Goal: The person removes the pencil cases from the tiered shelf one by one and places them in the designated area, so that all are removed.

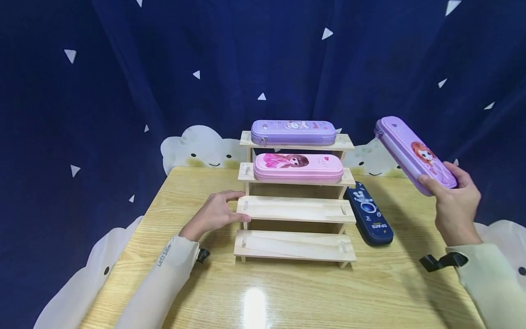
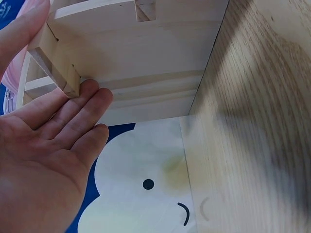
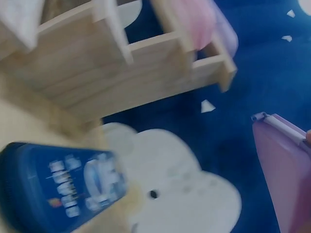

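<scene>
A four-step wooden display rack (image 1: 296, 208) stands on the table. My left hand (image 1: 218, 211) grips the left end of its second-lowest shelf, thumb on the front edge; the left wrist view shows the fingers (image 2: 80, 116) against the shelf's end. My right hand (image 1: 458, 205) holds a purple pencil case (image 1: 415, 153) with a red-haired girl printed on it, tilted in the air right of the rack. On the top shelf lies a lilac pencil case (image 1: 292, 132), and on the shelf below it a pink one (image 1: 297, 167). The two lower shelves are bare.
A dark blue pencil case (image 1: 368, 214) with a space print lies on the table (image 1: 287, 292), close along the rack's right side. Behind the table hangs a navy curtain (image 1: 230, 55) with white triangles and smiling clouds. Black straps sit at both wrists.
</scene>
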### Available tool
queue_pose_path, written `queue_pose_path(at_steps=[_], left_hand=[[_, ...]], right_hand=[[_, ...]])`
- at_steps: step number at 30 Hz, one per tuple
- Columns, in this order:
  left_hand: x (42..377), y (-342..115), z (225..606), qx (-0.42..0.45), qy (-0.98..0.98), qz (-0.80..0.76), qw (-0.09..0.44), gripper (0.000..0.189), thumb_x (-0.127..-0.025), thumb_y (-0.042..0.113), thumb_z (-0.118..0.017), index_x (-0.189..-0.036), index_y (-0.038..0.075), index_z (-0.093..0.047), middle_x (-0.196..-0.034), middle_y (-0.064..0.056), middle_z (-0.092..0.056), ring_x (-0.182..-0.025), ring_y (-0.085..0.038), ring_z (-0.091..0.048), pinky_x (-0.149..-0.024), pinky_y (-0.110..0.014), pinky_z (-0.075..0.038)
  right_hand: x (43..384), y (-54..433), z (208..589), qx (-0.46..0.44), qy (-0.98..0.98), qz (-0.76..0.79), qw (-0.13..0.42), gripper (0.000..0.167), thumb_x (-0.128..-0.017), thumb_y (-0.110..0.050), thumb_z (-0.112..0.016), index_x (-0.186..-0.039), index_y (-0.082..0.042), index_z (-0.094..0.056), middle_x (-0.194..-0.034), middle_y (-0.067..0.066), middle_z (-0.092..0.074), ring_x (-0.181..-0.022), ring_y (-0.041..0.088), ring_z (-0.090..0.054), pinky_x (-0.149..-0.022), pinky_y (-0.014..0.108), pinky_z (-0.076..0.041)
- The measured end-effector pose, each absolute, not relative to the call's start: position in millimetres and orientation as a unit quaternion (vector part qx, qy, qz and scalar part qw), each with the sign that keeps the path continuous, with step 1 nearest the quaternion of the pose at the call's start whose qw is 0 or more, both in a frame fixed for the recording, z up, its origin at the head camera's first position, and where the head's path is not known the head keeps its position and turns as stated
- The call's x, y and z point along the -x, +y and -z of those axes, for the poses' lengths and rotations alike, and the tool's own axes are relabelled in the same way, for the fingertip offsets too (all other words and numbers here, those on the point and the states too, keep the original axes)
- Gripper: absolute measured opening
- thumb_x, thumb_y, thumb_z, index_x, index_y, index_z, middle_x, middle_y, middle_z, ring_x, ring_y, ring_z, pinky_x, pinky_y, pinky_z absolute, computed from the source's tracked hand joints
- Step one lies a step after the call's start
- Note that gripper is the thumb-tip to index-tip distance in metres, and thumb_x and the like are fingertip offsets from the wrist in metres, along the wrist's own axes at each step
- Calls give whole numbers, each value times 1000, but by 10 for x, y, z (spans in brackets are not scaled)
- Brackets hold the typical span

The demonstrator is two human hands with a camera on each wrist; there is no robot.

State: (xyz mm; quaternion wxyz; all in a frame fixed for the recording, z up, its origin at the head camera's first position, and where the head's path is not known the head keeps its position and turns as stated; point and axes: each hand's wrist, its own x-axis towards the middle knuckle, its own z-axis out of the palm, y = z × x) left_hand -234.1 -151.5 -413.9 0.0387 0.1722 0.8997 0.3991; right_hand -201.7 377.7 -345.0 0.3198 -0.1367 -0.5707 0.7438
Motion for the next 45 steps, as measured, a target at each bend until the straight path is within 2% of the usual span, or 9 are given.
queue_pose_path(at_steps=[5,8,12,15,19,23,31,36,45], left_hand=[[2334,-1499,4132,-170,904,-391,41,85,-69,49,-90,-141,16,-60,-147,-11,-59,-142,-35,-50,-120,-55,-38],[2330,-1493,4134,-167,906,-388,41,85,-69,50,-90,-141,17,-60,-148,-11,-59,-143,-35,-49,-120,-56,-38],[2329,-1491,4137,-164,907,-387,39,84,-69,48,-90,-141,17,-60,-148,-10,-59,-143,-35,-49,-120,-56,-38],[2329,-1488,4137,-164,907,-386,40,83,-70,47,-90,-141,17,-60,-147,-10,-59,-142,-35,-50,-120,-55,-39],[2328,-1488,4136,-165,908,-383,41,83,-70,48,-90,-142,18,-60,-148,-10,-59,-142,-35,-50,-120,-55,-39],[2331,-1496,4136,-167,906,-388,37,81,-71,45,-90,-141,17,-60,-147,-11,-60,-141,-34,-51,-119,-55,-39],[2337,-1502,4139,-170,906,-387,35,81,-71,45,-90,-141,17,-61,-145,-11,-61,-140,-34,-53,-119,-55,-40],[2338,-1502,4132,-170,907,-383,37,83,-71,49,-90,-142,17,-60,-146,-10,-60,-141,-34,-52,-119,-55,-40],[2329,-1505,4118,-166,907,-386,40,80,-72,43,-90,-141,17,-60,-147,-11,-59,-142,-34,-50,-120,-56,-39]], right_hand=[[2016,3881,3751,217,-611,-702,295,73,-71,6,-87,-136,-13,-61,-113,-9,-61,-102,4,-58,-73,2,-51],[2029,3936,3918,265,-660,-653,259,77,-74,-7,-90,-142,-18,-57,-118,-12,-60,-105,2,-55,-75,0,-47],[2048,4024,4138,307,-733,-571,205,83,-78,-28,-89,-151,-24,-48,-133,-15,-55,-112,-2,-49,-88,1,-40],[2055,4092,4286,321,-764,-528,184,83,-81,-36,-85,-153,-24,-45,-138,-13,-53,-113,-4,-48,-103,9,-39],[2068,4151,4423,333,-786,-493,167,85,-83,-44,-81,-155,-22,-42,-147,-3,-52,-121,6,-50,-116,22,-37],[2079,4162,4519,334,-803,-471,147,89,-84,-50,-78,-157,-20,-38,-156,9,-46,-134,21,-45,-121,31,-35],[2032,4120,4680,319,-819,-467,100,96,-87,-56,-73,-161,-15,-27,-163,17,-36,-141,35,-40,-124,50,-32],[2008,4080,4765,319,-815,-475,90,97,-88,-52,-74,-162,-15,-24,-163,18,-36,-140,35,-41,-123,51,-32],[1999,3978,4841,289,-849,-435,83,95,-92,-41,-71,-160,-1,-19,-158,30,-37,-136,40,-44,-118,57,-37]])
